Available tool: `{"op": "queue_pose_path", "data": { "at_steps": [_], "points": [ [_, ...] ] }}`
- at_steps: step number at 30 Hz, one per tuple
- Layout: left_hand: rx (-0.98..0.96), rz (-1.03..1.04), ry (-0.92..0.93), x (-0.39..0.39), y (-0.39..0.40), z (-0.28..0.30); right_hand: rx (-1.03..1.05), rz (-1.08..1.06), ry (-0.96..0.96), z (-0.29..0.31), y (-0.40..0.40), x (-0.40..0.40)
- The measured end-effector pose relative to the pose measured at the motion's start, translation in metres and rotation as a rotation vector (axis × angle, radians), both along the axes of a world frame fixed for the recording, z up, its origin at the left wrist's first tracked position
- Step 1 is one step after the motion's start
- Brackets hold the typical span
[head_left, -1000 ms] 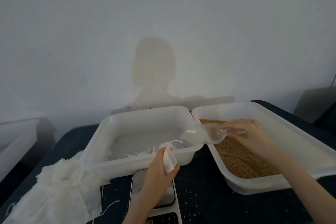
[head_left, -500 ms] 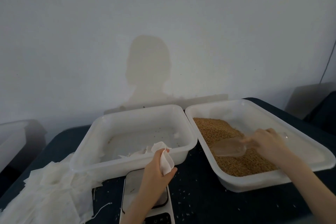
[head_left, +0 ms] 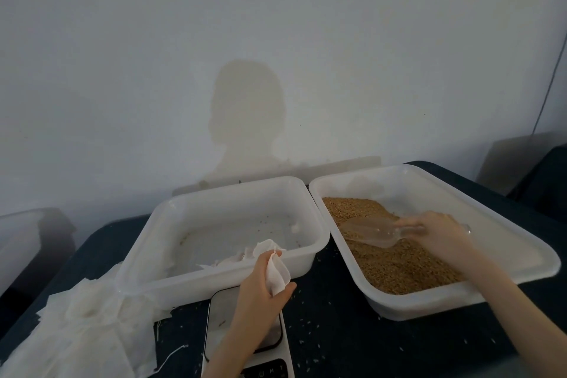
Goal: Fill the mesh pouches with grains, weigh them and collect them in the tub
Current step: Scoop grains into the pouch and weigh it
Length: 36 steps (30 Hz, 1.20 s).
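Observation:
My left hand (head_left: 260, 288) pinches a small white mesh pouch (head_left: 277, 273) above the white scale (head_left: 245, 344), near the front wall of the left tub (head_left: 306, 258). That tub holds a few flat white pouches (head_left: 236, 259) along its near side. My right hand (head_left: 441, 233) grips the handle of a clear plastic scoop (head_left: 371, 233), which lies low over the brown grains (head_left: 395, 261) in the right tub (head_left: 497, 233). The scoop's mouth points left.
A heap of white empty pouches (head_left: 79, 328) lies at the front left on the dark table (head_left: 337, 334), which is sprinkled with stray grains. Another pale container (head_left: 18, 242) stands at the far left. A wall rises right behind both tubs.
My right hand carried the scoop from over the left tub's edge to the right tub and down onto the grains. My left hand has kept hold of the pouch over the scale.

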<state>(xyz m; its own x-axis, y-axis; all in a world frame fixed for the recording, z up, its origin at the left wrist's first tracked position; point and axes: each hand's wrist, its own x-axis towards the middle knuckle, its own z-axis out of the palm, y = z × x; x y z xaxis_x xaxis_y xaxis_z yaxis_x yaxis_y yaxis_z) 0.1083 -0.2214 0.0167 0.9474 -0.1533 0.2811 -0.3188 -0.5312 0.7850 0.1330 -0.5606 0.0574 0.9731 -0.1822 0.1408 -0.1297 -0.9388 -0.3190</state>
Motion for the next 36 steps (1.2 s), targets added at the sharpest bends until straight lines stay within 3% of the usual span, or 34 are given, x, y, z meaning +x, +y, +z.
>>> {"op": "queue_pose_path", "data": {
  "at_steps": [14,19,24,28,36],
  "points": [
    [-0.024,-0.014,0.008,-0.003,-0.002,0.002,0.329,0.113,-0.137,0.025,0.023,-0.015],
    [-0.047,-0.004,-0.006,-0.002,0.000,0.004,0.461,0.284,-0.208,0.043,0.040,-0.023],
    [-0.049,0.003,-0.015,-0.001,0.002,0.006,0.360,0.471,-0.122,0.060,0.066,-0.032],
    [-0.031,0.009,-0.023,-0.002,0.005,0.004,0.116,0.473,-0.128,0.062,0.077,-0.031],
    [0.001,-0.013,-0.042,0.001,0.006,0.003,-0.015,0.568,-0.151,0.053,0.096,-0.026]
  ]
}}
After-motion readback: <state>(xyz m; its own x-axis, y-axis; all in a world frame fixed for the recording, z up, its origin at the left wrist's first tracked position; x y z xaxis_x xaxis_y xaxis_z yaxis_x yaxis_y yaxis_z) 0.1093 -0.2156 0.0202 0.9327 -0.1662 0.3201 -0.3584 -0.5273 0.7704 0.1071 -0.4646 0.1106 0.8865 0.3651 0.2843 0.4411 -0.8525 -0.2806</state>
